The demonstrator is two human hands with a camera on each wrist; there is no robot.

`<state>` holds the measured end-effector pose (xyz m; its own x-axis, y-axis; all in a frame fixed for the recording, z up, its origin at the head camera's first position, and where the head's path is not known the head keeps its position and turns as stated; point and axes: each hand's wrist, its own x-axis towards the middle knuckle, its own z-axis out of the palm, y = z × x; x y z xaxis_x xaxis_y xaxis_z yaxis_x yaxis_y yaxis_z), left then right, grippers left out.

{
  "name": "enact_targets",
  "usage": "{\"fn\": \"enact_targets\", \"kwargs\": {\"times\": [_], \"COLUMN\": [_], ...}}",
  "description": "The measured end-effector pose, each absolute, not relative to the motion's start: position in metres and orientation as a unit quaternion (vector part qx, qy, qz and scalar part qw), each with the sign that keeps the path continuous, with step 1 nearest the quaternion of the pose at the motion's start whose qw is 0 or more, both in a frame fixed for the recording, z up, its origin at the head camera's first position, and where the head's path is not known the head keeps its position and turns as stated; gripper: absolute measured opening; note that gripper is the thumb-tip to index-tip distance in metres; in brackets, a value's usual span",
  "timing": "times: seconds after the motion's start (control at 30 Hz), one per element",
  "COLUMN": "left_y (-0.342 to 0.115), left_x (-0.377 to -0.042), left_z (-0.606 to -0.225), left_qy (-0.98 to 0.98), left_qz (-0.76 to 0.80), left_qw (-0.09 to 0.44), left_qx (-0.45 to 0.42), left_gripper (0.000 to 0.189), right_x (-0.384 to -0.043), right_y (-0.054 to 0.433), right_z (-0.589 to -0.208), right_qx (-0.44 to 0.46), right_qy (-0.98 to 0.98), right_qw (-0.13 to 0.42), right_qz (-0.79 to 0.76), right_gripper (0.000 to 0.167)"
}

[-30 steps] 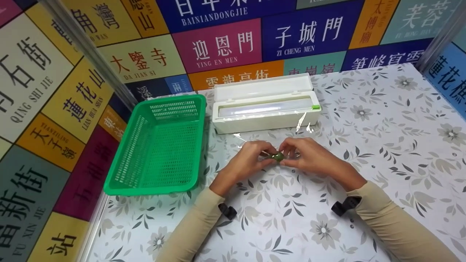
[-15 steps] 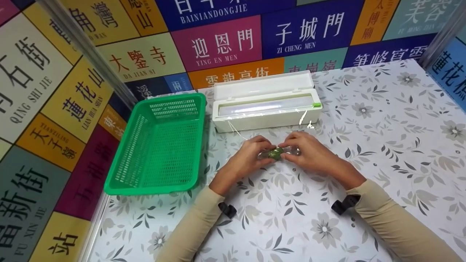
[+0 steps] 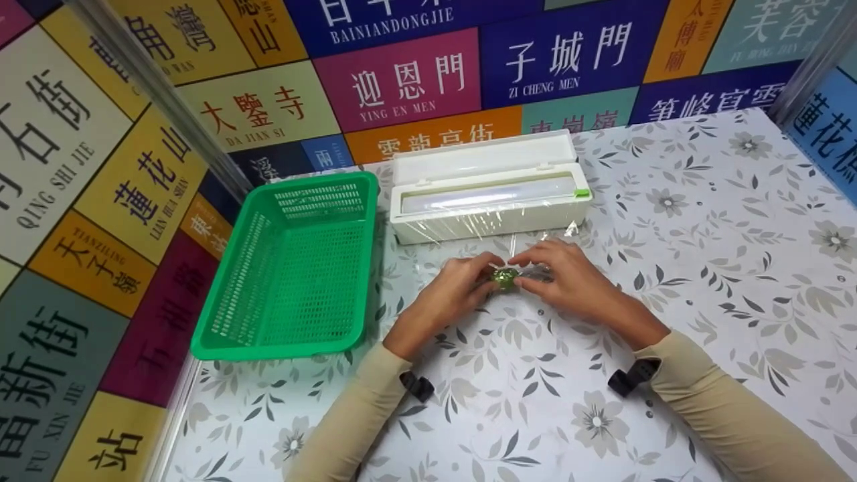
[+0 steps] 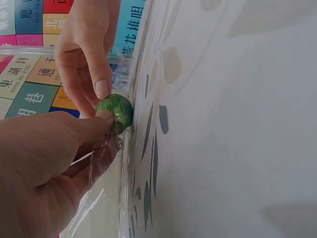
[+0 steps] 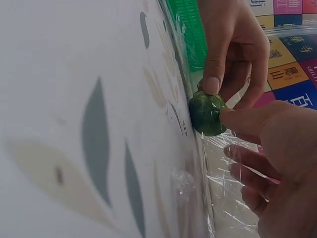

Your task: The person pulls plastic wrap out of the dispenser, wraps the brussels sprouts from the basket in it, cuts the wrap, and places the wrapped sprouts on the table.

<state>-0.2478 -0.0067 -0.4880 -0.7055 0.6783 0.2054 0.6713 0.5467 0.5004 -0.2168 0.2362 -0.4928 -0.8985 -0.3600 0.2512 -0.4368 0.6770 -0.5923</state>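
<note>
A small, round, mottled green fruit or vegetable [image 3: 504,278] lies on the tablecloth between both hands, with clear cling film over its shiny surface. My left hand [image 3: 457,284] pinches it from the left; in the left wrist view the thumb presses the green ball [image 4: 115,110] and the fingers sit behind in the film. From the other side, my right hand [image 3: 569,274] holds it with the thumb against it, fingers curled in the cling film [image 5: 230,198]. The film stretches back to a white dispenser box [image 3: 495,224], its lid raised and a film roll inside.
Left of the hands stands a green plastic basket [image 3: 370,268] with slotted walls. A small green slider [image 3: 581,193] sits at the box's right end. The flower-printed tablecloth [image 3: 596,422] meets panels with coloured lettering at the back and left.
The green ball has shifted slightly left and toward the box, and more of it shows between the thumbs. Both hands moved with it. Creases in the film have shifted in front of the box.
</note>
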Motion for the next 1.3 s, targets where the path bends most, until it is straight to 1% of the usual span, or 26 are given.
{"fn": "enact_targets", "kwargs": {"times": [0.07,0.13,0.23,0.33,0.5,0.63,0.87,1.13,1.3], "left_y": [-0.007,-0.008,-0.009,-0.011,-0.011,-0.010,-0.006,-0.002,-0.002], "left_x": [-0.247,-0.247,-0.246,-0.245,-0.245,-0.246,-0.246,-0.247,-0.250], "left_z": [-0.488,-0.488,-0.487,-0.488,-0.489,-0.489,-0.485,-0.482,-0.479], "left_qy": [0.884,0.888,0.897,0.902,0.907,0.914,0.918,0.925,0.926], "left_qz": [0.281,0.281,0.267,0.250,0.230,0.223,0.234,0.223,0.218], "left_qw": [0.007,0.012,0.014,0.005,-0.017,-0.020,-0.018,-0.003,0.002], "left_qx": [0.374,0.363,0.353,0.352,0.353,0.338,0.319,0.308,0.309], "left_gripper": [0.026,0.024,0.030,0.037,0.037,0.037,0.026,0.027,0.025], "right_x": [-0.217,-0.218,-0.219,-0.219,-0.219,-0.220,-0.226,-0.241,-0.247], "right_y": [0.236,0.235,0.233,0.231,0.230,0.229,0.231,0.235,0.235], "right_z": [-0.493,-0.494,-0.494,-0.494,-0.495,-0.497,-0.499,-0.492,-0.484], "right_qx": [0.224,0.228,0.227,0.214,0.194,0.188,0.193,0.215,0.226], "right_qy": [-0.913,-0.913,-0.915,-0.919,-0.924,-0.922,-0.915,-0.910,-0.913], "right_qw": [0.054,0.046,0.035,0.020,0.008,0.006,0.008,-0.003,-0.002], "right_qz": [0.337,0.335,0.332,0.330,0.331,0.338,0.355,0.354,0.339], "right_gripper": [0.033,0.035,0.043,0.047,0.045,0.045,0.040,0.037,0.027]}}
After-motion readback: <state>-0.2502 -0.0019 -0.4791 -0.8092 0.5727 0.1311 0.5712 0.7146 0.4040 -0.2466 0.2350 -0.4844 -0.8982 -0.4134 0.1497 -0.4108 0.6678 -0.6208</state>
